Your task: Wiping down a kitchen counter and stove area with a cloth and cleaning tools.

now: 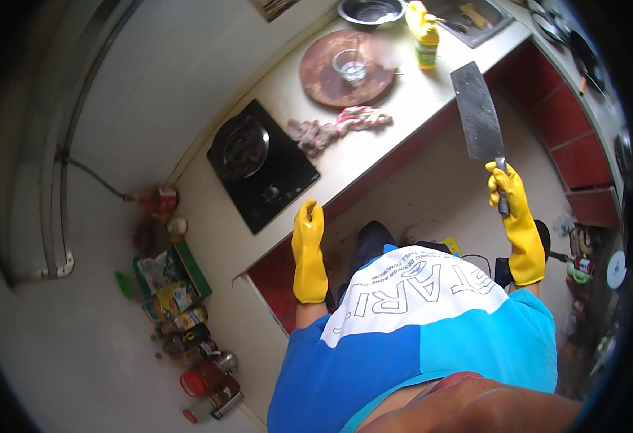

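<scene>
My right hand, in a yellow rubber glove, grips the handle of a cleaver. Its broad, dark metal blade points up and away from me, over the floor beside the counter. My left hand, gloved the same way, is by the counter's front edge near the cooktop. Its fingers are drawn together, with nothing visible in them. Ahead on the counter is a round wooden chopping board with a clear plastic cup on it. A crumpled, stained cloth lies between the board and the cooktop.
The black glass cooktop is set in the pale counter. A yellow detergent bottle stands near the steel sink and a metal basin. Bottles, jars and a green box crowd the left wall. Red cabinets line the right.
</scene>
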